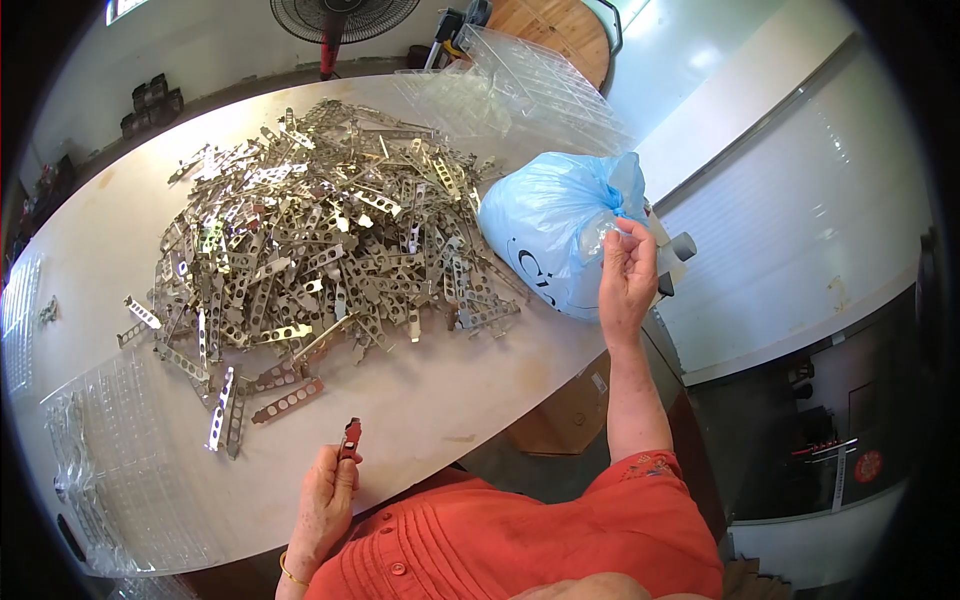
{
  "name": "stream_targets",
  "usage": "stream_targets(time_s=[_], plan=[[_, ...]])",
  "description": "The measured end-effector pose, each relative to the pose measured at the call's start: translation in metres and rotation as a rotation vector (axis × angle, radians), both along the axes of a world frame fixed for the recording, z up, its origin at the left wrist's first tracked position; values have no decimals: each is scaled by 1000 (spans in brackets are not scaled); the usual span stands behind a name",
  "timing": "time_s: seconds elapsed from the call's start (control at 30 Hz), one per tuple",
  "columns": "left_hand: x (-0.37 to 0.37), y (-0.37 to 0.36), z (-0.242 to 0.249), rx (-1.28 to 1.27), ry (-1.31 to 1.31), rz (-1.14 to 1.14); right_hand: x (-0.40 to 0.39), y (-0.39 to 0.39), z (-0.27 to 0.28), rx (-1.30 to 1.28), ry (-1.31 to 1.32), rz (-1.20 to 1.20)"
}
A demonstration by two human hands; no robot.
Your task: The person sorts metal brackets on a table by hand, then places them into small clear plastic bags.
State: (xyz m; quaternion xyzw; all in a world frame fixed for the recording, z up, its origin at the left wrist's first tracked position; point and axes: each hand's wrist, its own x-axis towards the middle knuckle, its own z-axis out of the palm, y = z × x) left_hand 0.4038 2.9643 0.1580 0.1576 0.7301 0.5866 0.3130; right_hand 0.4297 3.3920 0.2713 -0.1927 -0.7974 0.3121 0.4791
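Note:
My left hand [328, 490], low in the view by the table's near edge, is closed around a slotted metal bracket [350, 438] that stands upright and reflects red. My right hand [630, 275] is raised in front of a knotted light-blue plastic bag [535, 225], thumb and fingers pinched together. A crumpled bit of clear plastic film [597, 236] shows at those fingertips against the bag. Left of the bag spreads a large heap of metal brackets [320, 235] with round holes. Several loose brackets [288, 400] lie between the heap and my left hand.
Clear plastic trays [130, 470] lie at the table's left, and more clear trays [530, 90] are at the far right. The pale table [450, 385] has a rounded edge. Behind it is a fan [330, 40]. A cardboard box [565, 415] sits below the near edge.

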Motion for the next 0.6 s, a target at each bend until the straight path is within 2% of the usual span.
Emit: stream_targets(time_s=[0.1, 0.3, 0.6], plan=[[-1, 0, 0, -10, 18, -6, 1, 7, -4, -43, 36, 31], [1, 0, -3, 60, -36, 42, 8, -19, -2, 66, 89, 9], [0, 0, -4, 142, -73, 68, 31, -49, -14, -267, 245, 29]])
